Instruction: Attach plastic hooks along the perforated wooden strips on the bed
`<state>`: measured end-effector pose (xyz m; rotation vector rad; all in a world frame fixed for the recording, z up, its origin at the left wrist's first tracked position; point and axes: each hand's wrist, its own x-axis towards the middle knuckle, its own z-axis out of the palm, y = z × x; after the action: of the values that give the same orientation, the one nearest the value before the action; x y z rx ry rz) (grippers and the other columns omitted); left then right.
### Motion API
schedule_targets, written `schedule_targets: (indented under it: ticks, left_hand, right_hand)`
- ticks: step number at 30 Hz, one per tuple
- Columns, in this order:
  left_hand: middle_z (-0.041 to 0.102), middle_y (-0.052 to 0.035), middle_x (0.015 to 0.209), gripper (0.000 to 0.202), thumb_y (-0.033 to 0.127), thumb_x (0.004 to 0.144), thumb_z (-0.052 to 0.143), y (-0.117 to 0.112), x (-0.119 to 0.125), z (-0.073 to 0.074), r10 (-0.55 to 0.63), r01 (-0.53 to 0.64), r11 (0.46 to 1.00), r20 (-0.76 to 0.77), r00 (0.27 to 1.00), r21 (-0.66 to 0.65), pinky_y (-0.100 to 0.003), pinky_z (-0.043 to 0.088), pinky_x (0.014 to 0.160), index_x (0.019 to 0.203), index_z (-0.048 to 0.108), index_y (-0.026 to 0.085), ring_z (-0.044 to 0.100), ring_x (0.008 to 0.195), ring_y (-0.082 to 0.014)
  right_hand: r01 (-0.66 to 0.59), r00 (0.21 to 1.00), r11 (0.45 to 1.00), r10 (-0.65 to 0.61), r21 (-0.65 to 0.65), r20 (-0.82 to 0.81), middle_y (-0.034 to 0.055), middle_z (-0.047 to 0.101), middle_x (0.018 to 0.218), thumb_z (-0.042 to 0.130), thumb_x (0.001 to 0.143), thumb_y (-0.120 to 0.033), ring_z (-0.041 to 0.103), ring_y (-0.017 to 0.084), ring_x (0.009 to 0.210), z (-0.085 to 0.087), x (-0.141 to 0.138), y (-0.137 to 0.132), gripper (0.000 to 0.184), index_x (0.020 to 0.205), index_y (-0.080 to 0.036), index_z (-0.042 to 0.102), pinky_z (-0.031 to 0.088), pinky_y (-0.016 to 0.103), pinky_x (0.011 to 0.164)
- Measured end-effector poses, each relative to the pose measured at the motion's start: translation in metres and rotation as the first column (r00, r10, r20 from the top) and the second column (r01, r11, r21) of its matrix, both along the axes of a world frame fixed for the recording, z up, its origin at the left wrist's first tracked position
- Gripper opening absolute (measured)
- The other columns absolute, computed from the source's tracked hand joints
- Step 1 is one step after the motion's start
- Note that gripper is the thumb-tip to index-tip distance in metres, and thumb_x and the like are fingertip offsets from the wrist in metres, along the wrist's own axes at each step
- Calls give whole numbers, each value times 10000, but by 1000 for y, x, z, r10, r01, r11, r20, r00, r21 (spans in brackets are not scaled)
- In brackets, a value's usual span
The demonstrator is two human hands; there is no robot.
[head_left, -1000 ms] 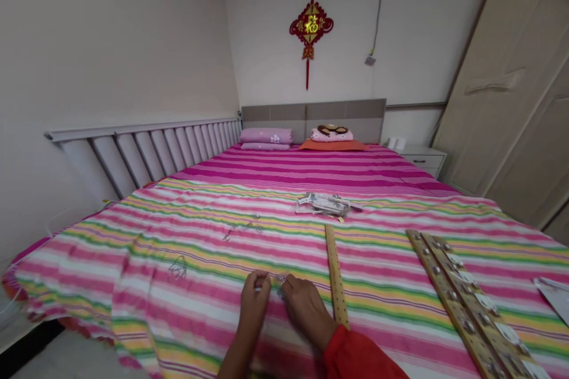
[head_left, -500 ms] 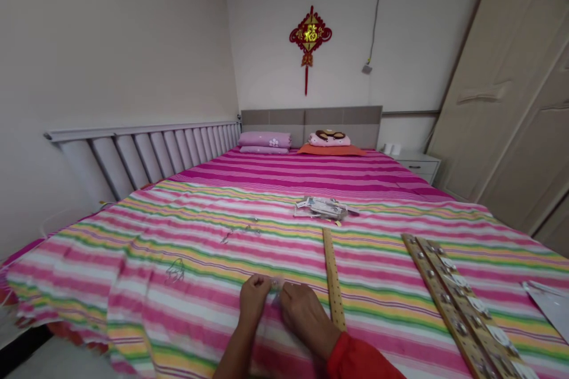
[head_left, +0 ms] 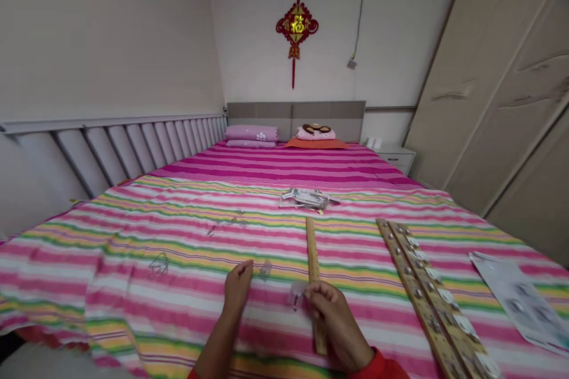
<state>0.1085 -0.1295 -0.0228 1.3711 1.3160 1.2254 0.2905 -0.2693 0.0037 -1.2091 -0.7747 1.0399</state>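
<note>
1. Pinching a clear plastic piece [head_left: 297,290] between thumb and fingertips, the right hand [head_left: 331,311] has its grip closed; a small shiny metal bit [head_left: 295,307] shows at the plastic's lower edge.
2. The relation that seems to matter most is the plastic piece against the perforated wooden strip [head_left: 313,251]: the piece sits just left of the strip, near its lower half.
3. The strip's long axis runs away from the person, its far end leaning slightly left. The right hand is the nearer of the 2, its fingers overlapping the strip's near part in view; whether they touch it, I cannot tell.
4. The right hand comes in from the lower right, back of the hand partly up, wrist angled left, with a red sleeve [head_left: 377,366] behind it.
5. The left hand [head_left: 239,284] is curled, thumb and forefinger drawn together and aimed forward. A small clear packet [head_left: 265,269] is just beside its fingertips; whether the hand holds anything is unclear.
6. Well to the right lie 2 wooden strips [head_left: 406,269] bearing metal pieces, side by side on the striped cloth [head_left: 186,308].
</note>
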Motion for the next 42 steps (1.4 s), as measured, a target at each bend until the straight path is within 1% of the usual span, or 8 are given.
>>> schedule_targets:
  ticks: [4,7,10,13,20,25,32,42]
  left_hand:
    - [661,-32,677,411,474,594,649,-24,9,14,17,-19,1000,93,996,24,-286,463,577,842,690,149,588,644,-190]
    - [667,-30,691,363,468,624,672,-54,24,23,-175,176,984,110,978,2,-268,465,587,816,696,161,588,656,-176]
    - [671,-31,677,349,459,626,687,-83,44,26,-357,375,922,168,919,-90,-262,465,594,799,695,156,597,653,-168]
    - [661,-27,645,344,456,613,696,-101,61,25,-406,442,884,217,888,-154,-254,459,583,776,686,153,597,631,-157]
    - [652,-16,610,315,404,551,740,-112,76,8,-383,449,866,287,878,-221,-238,453,529,697,649,140,576,548,-128]
    - [661,-19,609,237,346,556,720,-115,80,-7,-369,425,881,258,893,-210,-246,466,561,640,619,149,603,578,-145]
    - [628,2,533,206,321,562,700,-117,83,-24,-325,376,896,230,917,-235,-230,432,497,636,596,160,575,498,-131]
    - [597,23,490,170,299,546,667,-119,85,-24,-309,365,889,227,924,-275,-223,417,469,609,581,166,554,461,-118]
  right_hand:
    - [-7,984,1000,3,-23,-179,-88,384,397,675,639,-356,279,60,399,2,18,-17,223,612,-164,567,189,223,435]
    - [-9,978,999,-2,-49,-209,-96,367,373,688,623,-363,242,47,379,3,26,-24,237,604,-157,572,136,227,424]
    - [-15,977,997,-2,-77,-213,-100,367,362,688,603,-337,231,41,366,3,29,-27,212,595,-159,574,115,228,415]
    - [-26,980,994,3,-110,-200,-100,378,352,671,584,-295,238,40,348,1,29,-30,162,591,-159,584,122,225,401]
    - [2,991,985,-25,-170,-133,-93,424,344,632,557,-261,289,44,324,-12,33,-32,110,573,-161,588,151,213,380]
    - [10,990,979,-38,-203,-133,-85,447,341,593,531,-253,299,42,302,-25,34,-32,94,540,-162,569,165,211,361]
    - [23,992,974,-51,-227,-119,-91,437,341,583,523,-252,294,43,293,-34,34,-30,87,526,-174,543,158,210,355]
    - [105,991,965,-121,-242,-54,-80,423,333,579,515,-226,297,60,336,-45,30,-29,61,492,-184,542,162,217,373]
